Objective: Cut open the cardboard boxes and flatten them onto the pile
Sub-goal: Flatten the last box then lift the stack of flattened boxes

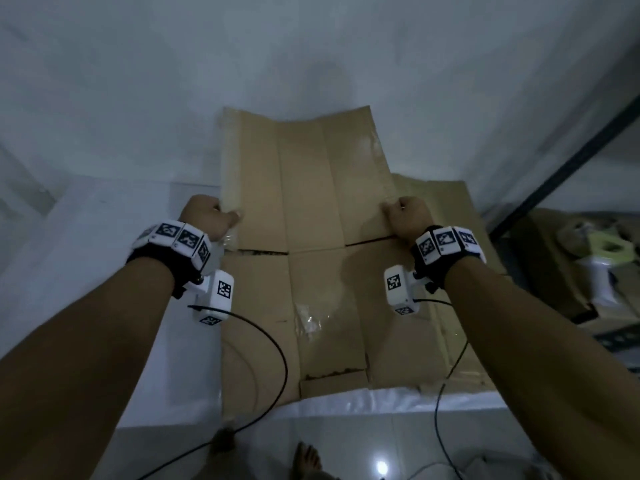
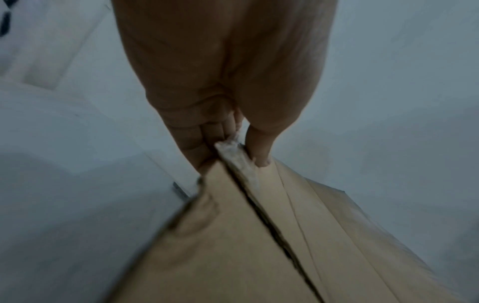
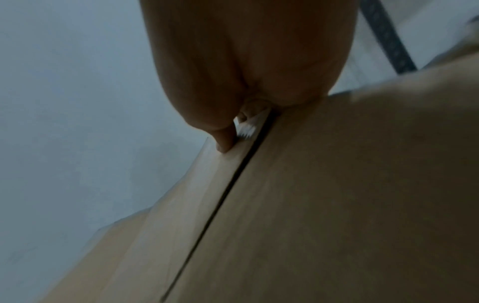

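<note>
White wall (image 1: 311,46) fills the upper view, matte and unevenly lit. Below it runs a white platform (image 1: 104,209) with a glossy front lip.

On the platform lies the pile (image 1: 433,341): flat brown cardboard, corrugated edges ragged where cut, creased in long parallel folds. A crinkled scrap of clear tape (image 1: 307,320) sticks near its middle.

Your box (image 1: 304,174), opened out into one sheet of three long panels, leans its far end up against the wall; its near edge meets the pile. Shiny tape strips run down both long edges.

Left hand (image 1: 207,216) grips the sheet's left edge, thumb on top, fingers curled beneath; the left wrist view confirms the pinch on a frayed, tape-whitened edge. Right hand (image 1: 405,216) grips the right edge the same way, thumb (image 3: 226,141) pressed on the face. Fingers behind are probably curled under; the right wrist view is blurred.

To the right: a dark metal bar (image 1: 568,161), slanted, and a pale green-and-white object (image 1: 602,258) on more cardboard, shape unclear.

Black cables (image 1: 277,368) loop from your wrist units. Your bare foot (image 1: 306,459) stands on glossy tile.
</note>
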`<state>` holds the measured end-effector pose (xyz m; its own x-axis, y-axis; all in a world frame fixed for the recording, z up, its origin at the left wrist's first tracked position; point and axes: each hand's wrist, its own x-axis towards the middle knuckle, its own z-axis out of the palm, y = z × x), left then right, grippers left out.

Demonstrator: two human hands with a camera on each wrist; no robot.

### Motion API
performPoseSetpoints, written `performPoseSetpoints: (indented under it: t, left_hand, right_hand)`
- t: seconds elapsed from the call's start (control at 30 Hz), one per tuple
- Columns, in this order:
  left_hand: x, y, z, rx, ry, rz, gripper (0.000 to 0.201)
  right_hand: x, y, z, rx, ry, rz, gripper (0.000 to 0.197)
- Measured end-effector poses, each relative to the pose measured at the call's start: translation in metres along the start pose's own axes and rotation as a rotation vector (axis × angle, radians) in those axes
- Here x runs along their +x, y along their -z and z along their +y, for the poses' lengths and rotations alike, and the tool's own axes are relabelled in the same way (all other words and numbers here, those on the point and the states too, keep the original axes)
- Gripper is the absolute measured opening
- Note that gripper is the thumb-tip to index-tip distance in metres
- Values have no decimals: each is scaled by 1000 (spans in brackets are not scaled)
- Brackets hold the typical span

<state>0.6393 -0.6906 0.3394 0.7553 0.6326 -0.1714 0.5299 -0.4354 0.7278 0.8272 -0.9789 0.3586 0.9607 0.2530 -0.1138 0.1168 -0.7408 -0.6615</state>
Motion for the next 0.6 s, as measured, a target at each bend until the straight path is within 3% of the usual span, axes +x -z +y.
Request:
performPoseSetpoints:
  t: [0.17,0.4,0.6]
  left_hand:
    - [-27,-55,57,-109,-99,-54,21]
    - [-10,-124,106,-64,-153,-230,33]
    - [-13,-186,122,-59,-116,-325,13]
  right_hand:
    - [-1,62,45,-122,-83,8,21]
    - [2,116,121,-79,-212,159,26]
    - [26,131,171,-134,-273,122,27]
